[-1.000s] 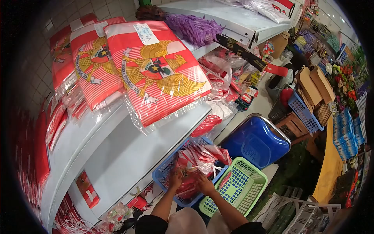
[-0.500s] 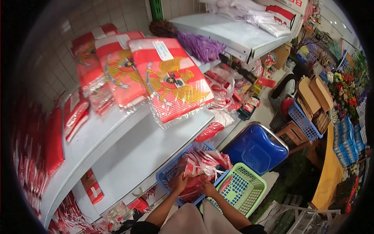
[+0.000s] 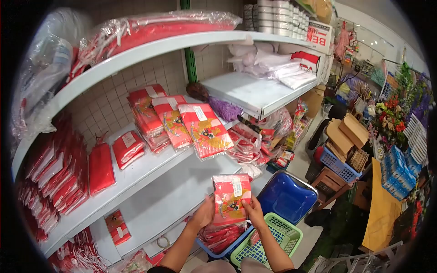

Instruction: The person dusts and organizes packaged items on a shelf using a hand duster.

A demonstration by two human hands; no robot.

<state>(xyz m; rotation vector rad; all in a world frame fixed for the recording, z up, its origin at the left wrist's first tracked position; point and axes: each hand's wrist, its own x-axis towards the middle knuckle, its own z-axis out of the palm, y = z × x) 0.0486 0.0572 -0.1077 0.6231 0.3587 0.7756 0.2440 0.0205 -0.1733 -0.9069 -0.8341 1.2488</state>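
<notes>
A red and white plastic-wrapped packet (image 3: pixel 231 198) with a gold emblem and a white label is held upright between both hands. My left hand (image 3: pixel 205 212) is at its left edge, slightly blurred, its fingers mostly hidden. On the right edge my right hand (image 3: pixel 253 211) grips it, thumb in front. Below the packet, a blue basket (image 3: pixel 224 255) holds more red and white packets (image 3: pixel 221 237). A green basket (image 3: pixel 296 236) stands beside it, under my right forearm, with a small red item inside.
A shelf (image 3: pixel 123 182) carries similar emblem packets (image 3: pixel 205 132) and red bundles (image 3: pixel 101 168). To the right are a blue chair back (image 3: pixel 287 193), a blue crate (image 3: pixel 339 166) with cardboard, and a yellow surface (image 3: pixel 377 209). An upper shelf (image 3: pixel 154 44) arches overhead.
Both hands have risen from the blue basket, and the emblem packet is now held up between them. The view has tilted up, showing the upper shelf.
</notes>
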